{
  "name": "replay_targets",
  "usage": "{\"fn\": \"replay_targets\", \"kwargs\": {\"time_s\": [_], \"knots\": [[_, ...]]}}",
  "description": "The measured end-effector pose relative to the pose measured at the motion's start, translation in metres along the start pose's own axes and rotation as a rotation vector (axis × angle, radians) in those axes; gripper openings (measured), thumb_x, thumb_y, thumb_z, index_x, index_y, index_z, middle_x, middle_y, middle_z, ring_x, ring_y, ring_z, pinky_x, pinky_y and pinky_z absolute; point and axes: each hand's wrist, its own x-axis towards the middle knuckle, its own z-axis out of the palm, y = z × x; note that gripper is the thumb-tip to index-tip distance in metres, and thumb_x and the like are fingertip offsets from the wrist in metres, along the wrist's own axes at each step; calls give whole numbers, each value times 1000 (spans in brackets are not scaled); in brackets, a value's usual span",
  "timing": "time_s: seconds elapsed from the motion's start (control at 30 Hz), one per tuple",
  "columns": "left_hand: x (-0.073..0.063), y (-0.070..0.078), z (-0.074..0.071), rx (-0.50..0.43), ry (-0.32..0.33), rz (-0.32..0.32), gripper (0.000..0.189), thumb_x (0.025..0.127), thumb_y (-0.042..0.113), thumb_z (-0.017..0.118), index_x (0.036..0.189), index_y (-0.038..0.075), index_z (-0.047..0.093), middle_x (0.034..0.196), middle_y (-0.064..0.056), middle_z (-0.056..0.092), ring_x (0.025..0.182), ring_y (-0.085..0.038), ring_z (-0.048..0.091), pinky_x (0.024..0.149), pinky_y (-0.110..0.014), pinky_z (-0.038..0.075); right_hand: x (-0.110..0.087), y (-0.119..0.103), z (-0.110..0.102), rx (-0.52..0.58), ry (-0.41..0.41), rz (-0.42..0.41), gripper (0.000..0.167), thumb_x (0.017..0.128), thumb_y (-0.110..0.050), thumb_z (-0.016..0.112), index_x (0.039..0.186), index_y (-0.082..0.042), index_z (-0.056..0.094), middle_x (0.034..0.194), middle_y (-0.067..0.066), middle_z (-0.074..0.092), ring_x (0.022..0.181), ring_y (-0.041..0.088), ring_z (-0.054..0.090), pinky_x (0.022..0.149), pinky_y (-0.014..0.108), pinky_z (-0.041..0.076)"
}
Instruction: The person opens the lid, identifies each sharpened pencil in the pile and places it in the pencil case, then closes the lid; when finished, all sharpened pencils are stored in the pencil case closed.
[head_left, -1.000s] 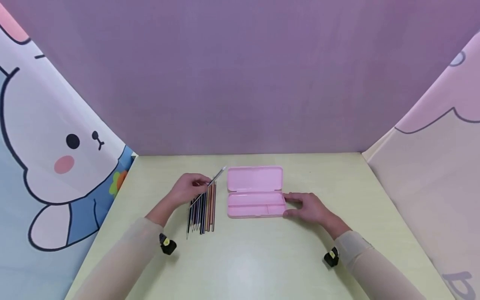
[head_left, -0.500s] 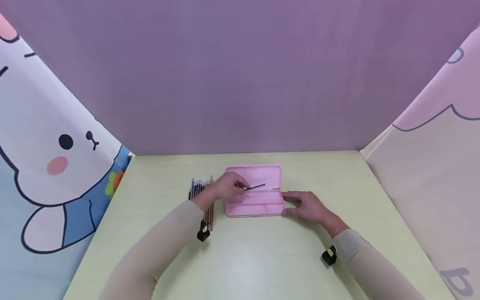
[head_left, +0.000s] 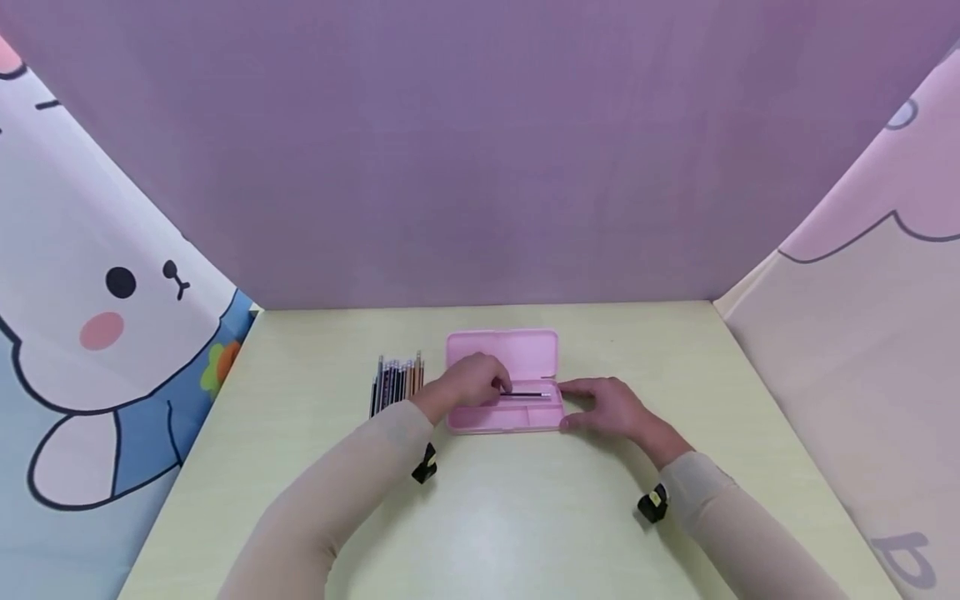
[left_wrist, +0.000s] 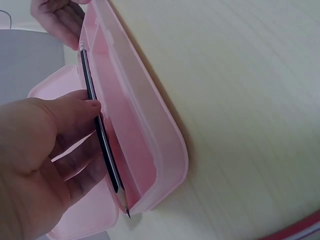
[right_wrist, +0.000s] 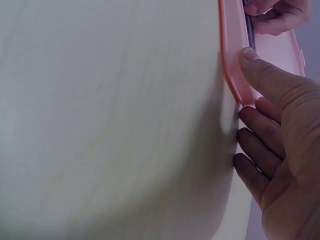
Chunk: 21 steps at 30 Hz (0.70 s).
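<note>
An open pink pencil case (head_left: 487, 419) lies on the table, its lid (head_left: 528, 350) folded back at the far side. My left hand (head_left: 474, 381) is over the case and pinches a dark striped pencil (left_wrist: 106, 150) between thumb and fingers. In the left wrist view the pencil lies lengthwise over the rear long compartment, sharpened tip toward the case's left end. At the right end my right hand (head_left: 611, 408) holds the case, thumb (right_wrist: 265, 77) on the front corner and the other fingers round toward the back.
Left of the case, a row of several pencils (head_left: 393, 379) lies side by side, partly hidden behind the left sleeve (head_left: 360, 467). Low dividers split the case into compartments. A purple panel (head_left: 480, 167) stands behind the table, with printed cloths at both sides.
My left hand has carried the pencil right from the row to the case and lowered it there, turning it level with the long side. My right hand stays at the case's right end.
</note>
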Motion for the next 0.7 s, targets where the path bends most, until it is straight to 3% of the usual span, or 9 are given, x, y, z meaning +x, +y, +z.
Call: {"fn": "replay_targets", "kwargs": {"time_s": [0.17,0.47,0.7], "knots": [[4,5,3,74,-10,-5,25,89,4,73,109,17,80,112,2,77,107,-18,68,103,-36,53,0,-4,-3,-4,-22,10,68,78,-44,88,138,-22,66,138,5,67,132,34,59,111,54,47],[8,11,11,139,-32,20,24,92,4,71,108,19,81,113,3,77,110,-18,69,103,-34,53,4,-7,-5,9,-43,13,69,76,-45,90,137,-23,67,132,0,71,131,32,61,112,56,45],[7,12,12,138,-33,-4,30,92,0,69,110,20,81,116,3,77,113,-18,68,104,-33,53,3,-8,-6,16,-41,6,68,76,-45,89,137,-23,67,130,-2,72,131,32,60,112,56,45]]}}
